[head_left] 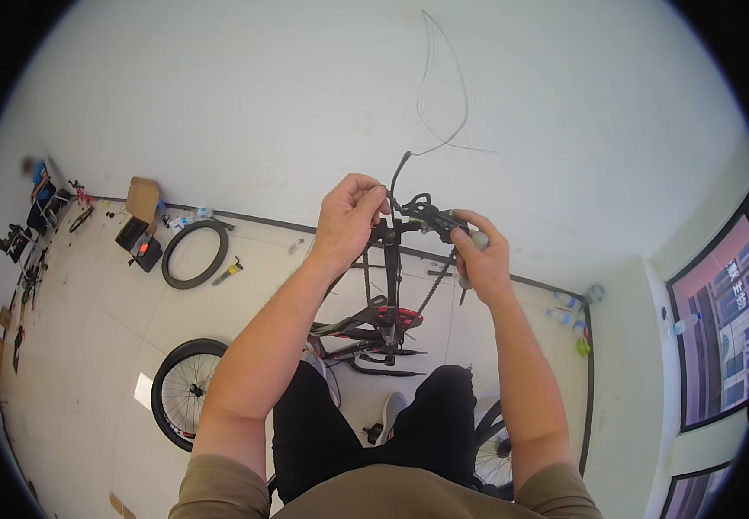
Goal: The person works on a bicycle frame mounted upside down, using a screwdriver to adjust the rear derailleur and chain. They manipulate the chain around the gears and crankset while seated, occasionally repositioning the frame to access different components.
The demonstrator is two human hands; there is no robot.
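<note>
In front of me is a black rear derailleur point(426, 216) at the end of a bicycle frame point(392, 277). My left hand point(353, 221) is closed in a pinch at the lower part of a short black cable housing point(398, 173) beside it; the fingertips partly hide the spot. A thin bare wire point(465, 104) loops out of the housing's upper end against the wall. My right hand point(485, 259) grips the derailleur from the right, thumb on its near side. A grey-handled tool point(479, 240), seemingly a screwdriver, also lies in that hand. The chain point(426, 294) hangs toward a red chainring point(409, 317).
A spoked wheel point(186, 389) lies at the left, another point(495, 450) partly shows by my right leg. Farther left are a loose tire point(195, 253), a yellow-handled tool point(230, 271) and an open cardboard box point(142, 201). Bottles point(565, 307) stand by the right wall; a person point(41, 186) sits far left.
</note>
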